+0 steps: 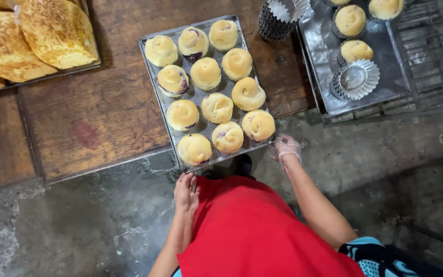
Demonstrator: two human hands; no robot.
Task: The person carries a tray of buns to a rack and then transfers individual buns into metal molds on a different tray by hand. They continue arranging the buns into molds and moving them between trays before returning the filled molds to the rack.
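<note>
Baking tray [172, 110] of twelve swirled golden buns sits on the wooden table [103, 113], its near edge jutting past the table's lip, as my gloved right hand [287, 149] curls its fingers onto the near right corner and my bare left hand [186, 191] hangs just below the near left corner, fingers loosely together and holding nothing. I judge this the taking-hold step, and a level lift next calls for my left to grip too; my red apron [257, 231] hides what lies beneath the tray, and whether the right truly clamps the rim is hard to make out.
</note>
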